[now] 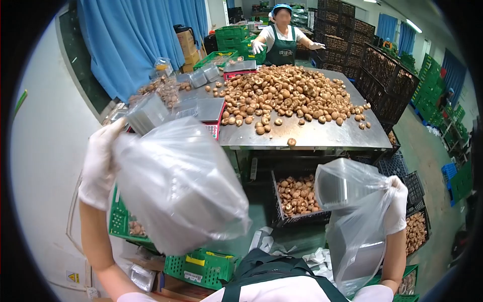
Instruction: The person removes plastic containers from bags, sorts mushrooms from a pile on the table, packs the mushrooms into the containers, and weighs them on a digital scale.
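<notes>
Gripping a bulging translucent plastic bag (183, 191), the gloved left hand (100, 163) closes on its left edge, fingertips partly hidden; the bag spreads to the right of that grip, stacked trays showing dimly through. The gloved right hand (396, 205) clenches the bunched neck of a second plastic bag (354, 216), which hangs left of and below that grip. Beyond and between both grips, shiitake mushrooms (292, 95) heap on a steel table (302, 135); a black crate (303, 219) of mushrooms sits left of the right grip.
</notes>
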The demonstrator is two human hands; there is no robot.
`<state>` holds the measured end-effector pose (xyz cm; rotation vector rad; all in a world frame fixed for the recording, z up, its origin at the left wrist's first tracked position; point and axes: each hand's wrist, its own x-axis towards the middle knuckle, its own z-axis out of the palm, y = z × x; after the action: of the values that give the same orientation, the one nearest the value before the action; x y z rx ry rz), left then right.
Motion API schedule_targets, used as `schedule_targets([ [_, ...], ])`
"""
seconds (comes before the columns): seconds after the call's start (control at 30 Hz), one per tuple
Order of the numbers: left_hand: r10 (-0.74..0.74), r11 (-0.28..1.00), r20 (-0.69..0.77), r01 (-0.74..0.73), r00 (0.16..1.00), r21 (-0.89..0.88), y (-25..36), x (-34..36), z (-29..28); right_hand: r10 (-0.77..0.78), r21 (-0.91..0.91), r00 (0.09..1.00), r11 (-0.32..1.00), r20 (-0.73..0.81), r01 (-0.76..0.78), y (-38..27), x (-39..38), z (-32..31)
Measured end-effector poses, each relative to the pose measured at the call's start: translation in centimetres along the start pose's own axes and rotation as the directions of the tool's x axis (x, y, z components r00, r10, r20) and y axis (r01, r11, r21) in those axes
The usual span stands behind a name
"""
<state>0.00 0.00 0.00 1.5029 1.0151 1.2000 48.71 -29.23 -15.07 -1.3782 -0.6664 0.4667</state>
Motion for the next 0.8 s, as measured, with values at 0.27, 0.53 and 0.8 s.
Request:
schedule_targets([
  [0.27, -0.030, 0.999, 0.136, 0.035, 0.990, -0.034, -3.3, 21.9, 13.4, -0.061, -0.098, 0.986, 0.994, -0.153, 0.047, -2.3, 18.8, 8.6],
  [0.53, 0.092, 0.994, 0.357, -0.109, 0.930, 0.029, -8.9, 42.3, 21.8, -0.014, -0.037, 0.979, 0.999, -0.204, 0.007, -1.9, 34.0, 21.3],
  [0.8, 0.282, 0.926, 0.359, -0.351, 0.890, 0.143, -15.2, 59.3, 31.6, -0.058, 0.011, 0.978, 0.998, -0.200, 0.062, 0.3, 50.9, 31.9],
])
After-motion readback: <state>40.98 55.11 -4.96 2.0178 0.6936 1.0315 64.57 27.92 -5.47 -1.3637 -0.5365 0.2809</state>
